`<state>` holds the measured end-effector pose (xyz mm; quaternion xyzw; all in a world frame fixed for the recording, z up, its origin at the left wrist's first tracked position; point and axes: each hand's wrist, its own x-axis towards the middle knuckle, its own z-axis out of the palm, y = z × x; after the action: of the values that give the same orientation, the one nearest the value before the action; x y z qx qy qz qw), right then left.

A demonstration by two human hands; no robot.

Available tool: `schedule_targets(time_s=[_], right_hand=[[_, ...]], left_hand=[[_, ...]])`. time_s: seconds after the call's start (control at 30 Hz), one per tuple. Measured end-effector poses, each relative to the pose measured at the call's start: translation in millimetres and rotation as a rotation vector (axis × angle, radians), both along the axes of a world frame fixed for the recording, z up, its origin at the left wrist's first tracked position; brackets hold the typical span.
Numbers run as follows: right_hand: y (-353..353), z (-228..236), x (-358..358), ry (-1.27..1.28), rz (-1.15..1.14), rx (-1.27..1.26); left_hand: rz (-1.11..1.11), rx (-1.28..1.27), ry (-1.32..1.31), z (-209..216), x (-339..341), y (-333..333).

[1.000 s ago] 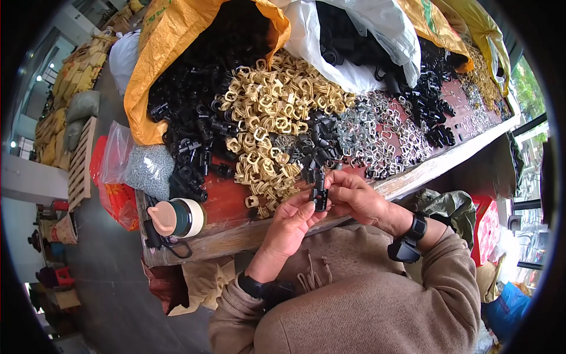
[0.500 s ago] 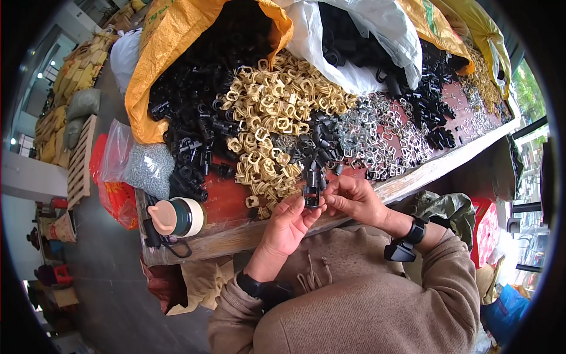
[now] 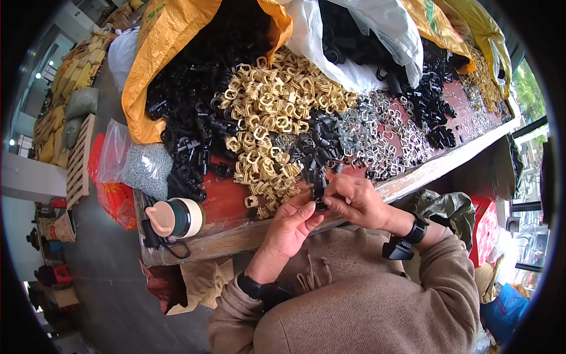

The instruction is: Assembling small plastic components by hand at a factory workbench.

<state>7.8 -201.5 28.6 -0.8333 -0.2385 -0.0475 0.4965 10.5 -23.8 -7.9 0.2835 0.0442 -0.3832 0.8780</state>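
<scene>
Over the table's front edge, my left hand [image 3: 290, 226] pinches a small black plastic fitting [image 3: 319, 192] between thumb and fingers. My right hand [image 3: 354, 200] is closed at the fitting's other side, with thumb and forefinger pressed against it. Much of the fitting is covered by my fingers. Just beyond my hands lies a heap of beige looped clips [image 3: 268, 135]. Small dark cylindrical pieces [image 3: 321, 147] lie beside the clips, and shiny metal clips [image 3: 395, 144] spread to the right. Black fittings [image 3: 197, 141] are piled on the left.
An orange woven sack [image 3: 144, 82] and a white sack [image 3: 365, 41] spill black parts onto the red tabletop [image 3: 227, 197]. At the front left corner stand a cup with a pink lid [image 3: 187, 217] and a clear bag of small metal pieces [image 3: 148, 171]. A wooden pallet [image 3: 81, 156] leans farther left.
The black fitting has been turned between my hands and shows less of its open side. My right hand has closed in over it, and my left fingers have shifted slightly.
</scene>
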Motion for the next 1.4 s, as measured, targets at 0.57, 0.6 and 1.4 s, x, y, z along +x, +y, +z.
schedule_targets(time_s=[0.57,0.6,1.4], right_hand=[[0.8,-1.5,-8.9,-0.186,0.023,-0.278],[0.7,-1.8,-9.3,-0.221,0.034,-0.307],[6.0,-13.2,-5.6,0.150,-0.009,0.239]], left_hand=[[-0.013,0.215,-0.080,1.9,-3.3,0.2],[-0.018,0.225,-0.081,1.9,-3.1,0.3],[0.048,0.214,-0.062,8.0,-3.2,-0.4]])
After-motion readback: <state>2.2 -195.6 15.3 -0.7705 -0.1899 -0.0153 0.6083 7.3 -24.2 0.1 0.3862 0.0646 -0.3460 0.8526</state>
